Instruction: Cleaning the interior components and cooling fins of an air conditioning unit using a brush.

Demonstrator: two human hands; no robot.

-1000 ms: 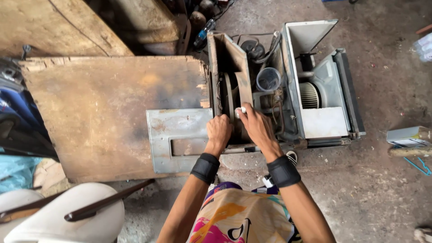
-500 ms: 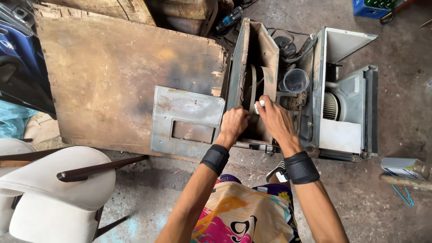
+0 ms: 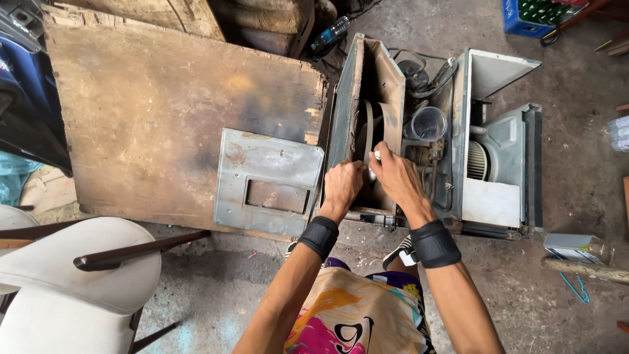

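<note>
Right now both hands down in the opened window AC unit (image 3: 458, 164), in the narrow slot between the rusty upright panel (image 3: 386, 85) and the coil side. Left hand (image 3: 342, 187) curled, knuckles up, fingertips tucked under the fan blade (image 3: 369, 141), appears to grip its lower edge; full closure hidden, so can't tell for sure. Right hand (image 3: 393, 174) just beside it, touching or nearly so, fingers pinched round a small pale metal bit (image 3: 375, 157) at the blade hub area. Tool or shaft end, can't tell which.

Key relation: fan blade directly ahead of the fingertips, farther into the AC unit, standing on edge w/ its long axis running away from the body, parallel to the upright panel. Both hands about equally near; right one slightly deeper in, on the hub side.

Rel. to the AC unit: grey sheet-metal cover (image 3: 268, 180) w/ rectangular cutout lying flat just left of it, on a worn plywood board (image 3: 164, 111). Clear plastic cup (image 3: 429, 123) inside the unit, beyond the right hand. White blower wheel (image 3: 478, 160) in the right compartment. Black wristbands on both forearms.
</note>
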